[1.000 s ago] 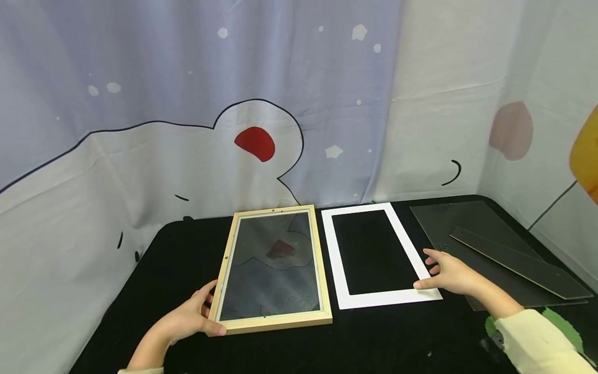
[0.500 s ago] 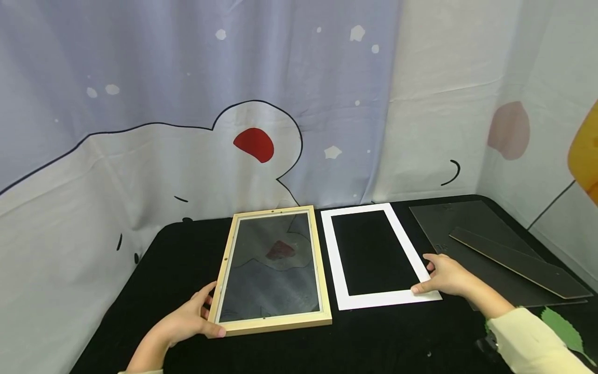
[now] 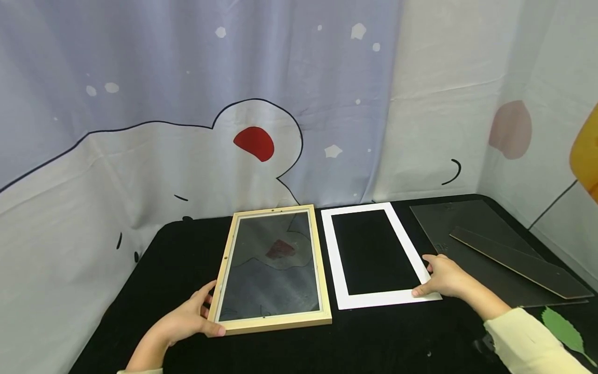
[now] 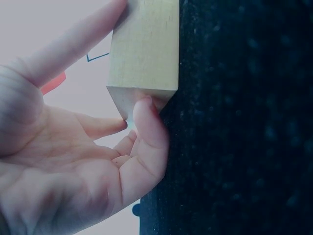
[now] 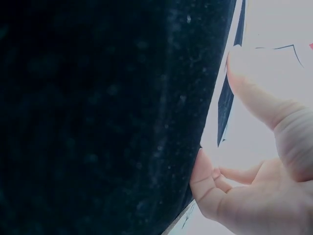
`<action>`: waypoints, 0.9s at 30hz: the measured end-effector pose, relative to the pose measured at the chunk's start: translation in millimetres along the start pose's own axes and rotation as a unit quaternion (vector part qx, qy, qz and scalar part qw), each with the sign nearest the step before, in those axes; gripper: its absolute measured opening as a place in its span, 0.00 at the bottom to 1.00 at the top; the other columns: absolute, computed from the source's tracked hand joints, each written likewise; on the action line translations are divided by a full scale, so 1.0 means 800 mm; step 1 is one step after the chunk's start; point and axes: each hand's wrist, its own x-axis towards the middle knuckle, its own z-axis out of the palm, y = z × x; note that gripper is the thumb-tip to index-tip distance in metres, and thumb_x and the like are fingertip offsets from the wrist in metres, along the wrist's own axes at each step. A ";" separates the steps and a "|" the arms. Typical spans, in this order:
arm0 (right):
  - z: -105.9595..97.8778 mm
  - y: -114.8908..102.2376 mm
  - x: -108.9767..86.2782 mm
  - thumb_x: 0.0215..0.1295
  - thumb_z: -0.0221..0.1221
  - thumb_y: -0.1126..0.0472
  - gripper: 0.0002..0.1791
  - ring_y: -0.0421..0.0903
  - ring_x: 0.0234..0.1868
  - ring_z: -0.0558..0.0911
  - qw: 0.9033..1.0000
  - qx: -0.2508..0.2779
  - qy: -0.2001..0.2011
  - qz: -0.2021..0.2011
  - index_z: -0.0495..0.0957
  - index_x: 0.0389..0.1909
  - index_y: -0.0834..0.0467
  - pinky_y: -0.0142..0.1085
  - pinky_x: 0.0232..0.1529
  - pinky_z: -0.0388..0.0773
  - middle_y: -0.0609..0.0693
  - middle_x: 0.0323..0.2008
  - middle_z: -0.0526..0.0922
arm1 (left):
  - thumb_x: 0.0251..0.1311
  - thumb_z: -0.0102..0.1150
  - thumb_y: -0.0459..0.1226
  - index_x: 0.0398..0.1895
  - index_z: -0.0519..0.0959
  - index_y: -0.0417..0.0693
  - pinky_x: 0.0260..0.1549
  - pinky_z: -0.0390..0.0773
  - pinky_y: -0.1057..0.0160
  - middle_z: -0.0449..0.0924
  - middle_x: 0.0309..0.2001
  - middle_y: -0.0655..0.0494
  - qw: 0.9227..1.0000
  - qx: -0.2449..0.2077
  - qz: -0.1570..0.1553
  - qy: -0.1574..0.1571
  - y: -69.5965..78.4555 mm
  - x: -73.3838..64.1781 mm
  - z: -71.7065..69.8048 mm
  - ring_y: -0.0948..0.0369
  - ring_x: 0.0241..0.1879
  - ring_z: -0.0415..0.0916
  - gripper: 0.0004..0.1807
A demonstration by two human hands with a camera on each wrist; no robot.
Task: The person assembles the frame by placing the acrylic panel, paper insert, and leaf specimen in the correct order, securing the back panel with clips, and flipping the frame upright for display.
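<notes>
A light wooden picture frame with a glassy, reflecting pane lies flat on the black cloth. At its near left corner my left hand grips it, thumb on the near edge and fingers along the left side. The left wrist view shows fingertips against the wooden corner. To the right of the frame lies a white mat with a rectangular opening. My right hand holds its near right corner, thumb on top and fingers at the right edge. Those fingers meet the mat's thin edge in the right wrist view.
Dark backing board lies at the right, with a narrower dark piece resting on it. A green leaf is near the right sleeve. A printed curtain hangs behind the black-covered table.
My right hand has drawn slightly toward me, its fingers closing in on the mat's right edge and its thumb moving slightly down. My left hand and the picture frame stay where they were.
</notes>
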 end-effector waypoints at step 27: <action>-0.001 -0.006 -0.002 0.32 0.80 0.52 0.57 0.61 0.37 0.79 0.999 0.001 -0.004 0.033 0.62 0.56 0.83 0.52 0.38 0.77 0.71 0.37 0.79 | 0.38 0.74 0.28 0.73 0.42 0.34 0.35 0.73 0.58 0.58 0.50 0.37 1.000 -0.005 0.009 -0.003 0.001 -0.001 0.000 0.51 0.40 0.66 0.61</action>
